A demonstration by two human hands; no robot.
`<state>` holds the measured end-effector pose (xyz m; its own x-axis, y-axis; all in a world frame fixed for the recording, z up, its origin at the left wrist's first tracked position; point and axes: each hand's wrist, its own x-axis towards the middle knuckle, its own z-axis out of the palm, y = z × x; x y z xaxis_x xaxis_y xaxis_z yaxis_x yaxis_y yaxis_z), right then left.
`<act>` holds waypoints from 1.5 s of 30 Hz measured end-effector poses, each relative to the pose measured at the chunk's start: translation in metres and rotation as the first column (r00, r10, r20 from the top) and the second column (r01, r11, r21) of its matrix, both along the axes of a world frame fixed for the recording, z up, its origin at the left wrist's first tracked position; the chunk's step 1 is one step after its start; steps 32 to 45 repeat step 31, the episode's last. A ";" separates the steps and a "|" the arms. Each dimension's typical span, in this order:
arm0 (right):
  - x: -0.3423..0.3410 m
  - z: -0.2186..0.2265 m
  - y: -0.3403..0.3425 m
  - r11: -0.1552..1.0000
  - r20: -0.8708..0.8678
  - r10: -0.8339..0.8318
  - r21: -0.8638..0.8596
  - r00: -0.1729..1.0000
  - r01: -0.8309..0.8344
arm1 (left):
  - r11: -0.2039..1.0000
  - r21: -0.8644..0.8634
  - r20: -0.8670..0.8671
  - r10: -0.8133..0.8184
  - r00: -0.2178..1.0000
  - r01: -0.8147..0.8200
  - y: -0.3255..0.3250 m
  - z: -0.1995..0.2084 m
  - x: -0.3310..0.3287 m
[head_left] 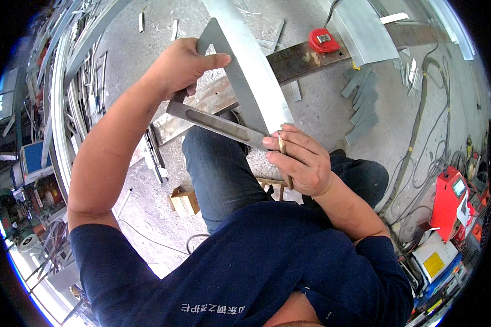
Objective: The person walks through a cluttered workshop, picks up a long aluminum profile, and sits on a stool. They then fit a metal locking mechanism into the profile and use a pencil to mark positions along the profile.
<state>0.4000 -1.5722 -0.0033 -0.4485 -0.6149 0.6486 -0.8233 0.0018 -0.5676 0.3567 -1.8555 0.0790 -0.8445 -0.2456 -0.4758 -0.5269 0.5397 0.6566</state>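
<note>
A long pale metal profile (251,54) slants down from the far edge towards me. Against its left side lies a grey triangular set square (238,82) with a thick slotted base bar. My left hand (174,68) is closed round the square's far left side, its thumb stretched over the plate. At the near end of the profile, my right hand (308,166) holds a slim, brownish pencil-like stick (282,143). The fingertips of that hand touch the corner where the square and the profile's end meet.
A rusty steel beam (305,61) crosses beneath the profile, with a red tape measure (324,41) on it. Flat grey strips (361,101) lie on the floor at the right. Long metal profiles (65,71) line the left. Cables and a red machine (449,201) stand far right.
</note>
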 end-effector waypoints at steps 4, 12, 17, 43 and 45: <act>-0.008 0.035 0.007 0.999 0.299 -0.020 0.033 0.954 0.010 | 0.997 -0.070 0.032 0.030 0.999 -0.028 0.002 -0.003 0.000; -0.103 0.063 -0.078 0.986 0.579 -0.152 0.029 0.801 0.166 | 0.997 -0.072 0.062 0.033 0.998 -0.029 0.004 0.003 -0.002; -0.124 0.045 -0.109 0.974 0.456 -0.227 0.116 0.861 0.195 | 0.999 -0.052 0.111 0.003 0.994 0.003 0.004 0.012 -0.006; -0.106 0.053 -0.082 0.963 0.427 -0.190 0.259 0.884 0.082 | 0.997 -0.070 0.059 0.030 0.998 -0.026 0.005 0.009 -0.002; -0.106 0.053 -0.082 0.963 0.427 -0.190 0.259 0.884 0.082 | 0.997 -0.070 0.059 0.030 0.998 -0.026 0.005 0.009 -0.002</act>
